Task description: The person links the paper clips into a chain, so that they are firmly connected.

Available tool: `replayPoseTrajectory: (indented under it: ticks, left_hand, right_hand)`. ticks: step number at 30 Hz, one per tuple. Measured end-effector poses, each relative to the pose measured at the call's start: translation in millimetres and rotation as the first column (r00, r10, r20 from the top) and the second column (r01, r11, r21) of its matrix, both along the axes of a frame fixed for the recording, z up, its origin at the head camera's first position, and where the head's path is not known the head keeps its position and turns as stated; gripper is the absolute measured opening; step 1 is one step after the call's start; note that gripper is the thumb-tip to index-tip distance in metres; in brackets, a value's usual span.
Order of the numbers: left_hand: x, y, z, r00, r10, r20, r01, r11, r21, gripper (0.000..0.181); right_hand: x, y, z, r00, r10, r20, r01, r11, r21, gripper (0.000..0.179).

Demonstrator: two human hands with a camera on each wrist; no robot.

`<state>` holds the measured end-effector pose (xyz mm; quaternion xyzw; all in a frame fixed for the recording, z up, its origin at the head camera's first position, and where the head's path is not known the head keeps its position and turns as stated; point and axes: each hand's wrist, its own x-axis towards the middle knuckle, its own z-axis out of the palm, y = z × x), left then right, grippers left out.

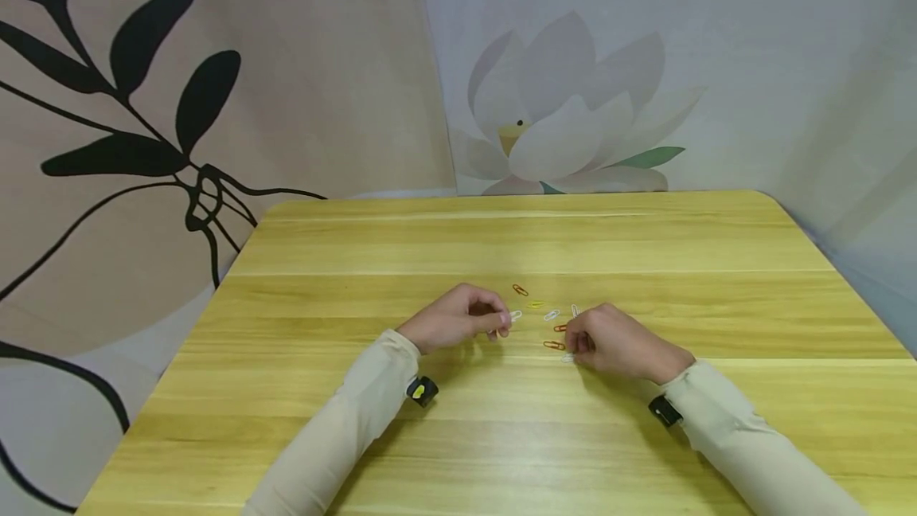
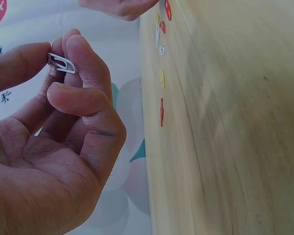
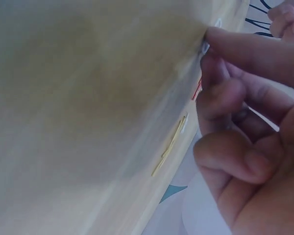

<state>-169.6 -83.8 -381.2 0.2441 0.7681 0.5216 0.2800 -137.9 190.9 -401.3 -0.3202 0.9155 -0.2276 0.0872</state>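
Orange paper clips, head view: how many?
3 visible: the far clip, beyond the yellow clip; the middle clip, beside the right hand; the near clip, just below the middle one. The hand may hide more.

Before you stretches a yellowish wooden table (image 1: 430, 237) with lengthwise grain and rounded far corners, a soft sheen of light lying on its nearer part. Behind it and to your left hangs a beige backdrop (image 1: 322, 62) printed with dark leaves (image 1: 143, 38) and looping black stems (image 1: 100, 209), meeting at an upright edge a cooler, greyish-white backdrop (image 1: 774, 46) that carries a large pale lotus (image 1: 573, 122) with a green leaf (image 1: 652, 157). You can see soft, shadowy folds on both, under diffuse light whose source you cannot make out.
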Motion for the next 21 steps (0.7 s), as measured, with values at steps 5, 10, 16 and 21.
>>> replayPoseTrajectory:
  ticks: [5, 10, 16, 21]
  left_hand:
    - [0.2, 0.1, -0.6, 1.0, -0.001, 0.005, 0.001, 1.0, 0.002, 0.021]
    - [1.8, -0.5, 0.1, 1.0, -0.001, 0.014, 0.002, 1.0, -0.006, 0.021]
    - [1.8, -0.5, -0.5, 1.0, -0.006, 0.01, 0.006, 1.0, -0.011, 0.022]
    - [1.1, 1.6, -0.2, 1.0, -0.019, 0.005, 0.019, 1.0, -0.012, 0.022]
  right_hand:
    - [-1.4, -2.7, 1.5, 0.999, 0.019, 0.028, -0.019, 1.0, 0.01, 0.022]
    - [-1.2, -4.7, 2.1, 0.999, 0.027, 0.026, -0.027, 1.0, 0.003, 0.027]
    - [-0.4, -4.9, 3.0, 0.998, 0.05, 0.034, -0.05, 0.999, -0.004, 0.027]
    - [0.5, -3.3, 5.8, 0.998, 0.046, 0.046, -0.044, 0.998, -0.038, 0.025]
